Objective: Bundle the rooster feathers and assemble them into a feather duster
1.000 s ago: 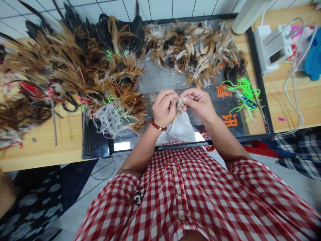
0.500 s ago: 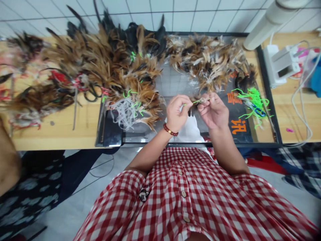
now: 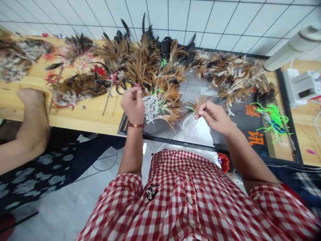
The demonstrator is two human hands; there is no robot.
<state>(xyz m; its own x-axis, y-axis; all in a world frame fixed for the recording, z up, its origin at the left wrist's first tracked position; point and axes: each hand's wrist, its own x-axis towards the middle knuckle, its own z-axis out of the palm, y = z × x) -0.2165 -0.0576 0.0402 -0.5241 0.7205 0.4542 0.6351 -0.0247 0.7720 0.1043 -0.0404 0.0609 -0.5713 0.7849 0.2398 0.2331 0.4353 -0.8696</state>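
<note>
White tiled wall, wooden table, pale floor

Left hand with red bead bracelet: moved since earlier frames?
Yes: the left hand went left across the black-framed flat panel, from its middle toward its left end.

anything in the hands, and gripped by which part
The right hand appears to pinch a small feather bundle by its end near the green string; whether the left hand holds anything cannot be told.
</note>
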